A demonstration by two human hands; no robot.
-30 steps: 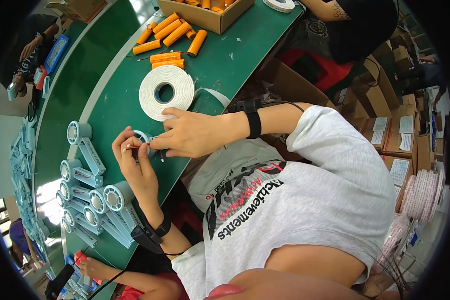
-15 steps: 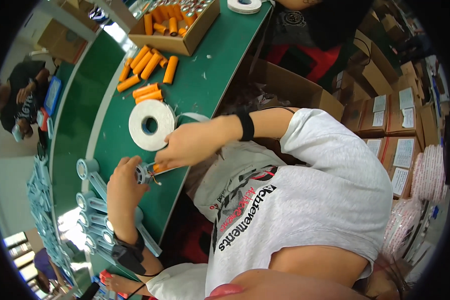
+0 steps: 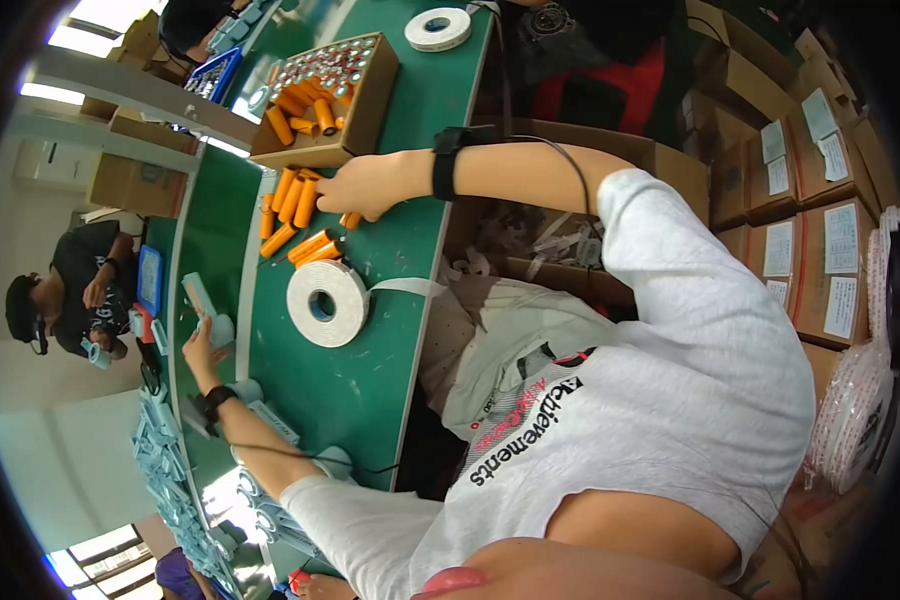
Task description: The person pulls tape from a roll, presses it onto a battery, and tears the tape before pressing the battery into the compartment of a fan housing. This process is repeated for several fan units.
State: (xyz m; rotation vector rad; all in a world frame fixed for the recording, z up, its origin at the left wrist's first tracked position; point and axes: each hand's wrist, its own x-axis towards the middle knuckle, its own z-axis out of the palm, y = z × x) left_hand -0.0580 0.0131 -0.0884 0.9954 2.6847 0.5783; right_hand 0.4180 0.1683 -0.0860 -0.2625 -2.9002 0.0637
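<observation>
— How far along am I?
— Partway, I'd judge. My left hand (image 3: 202,345) grips a pale blue holder piece (image 3: 208,312) at frame left; my right hand (image 3: 362,187) curls over loose orange cylinders (image 3: 305,215) upper centre, grasp unclear.
— Counts?
— Roughly nine loose; one cardboard box (image 3: 365,105); two tape rolls (image 3: 327,303).

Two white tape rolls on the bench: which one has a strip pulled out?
The near, larger tape roll by the loose orange cylinders; its strip trails toward the person. The far roll looks fully wound.
</observation>
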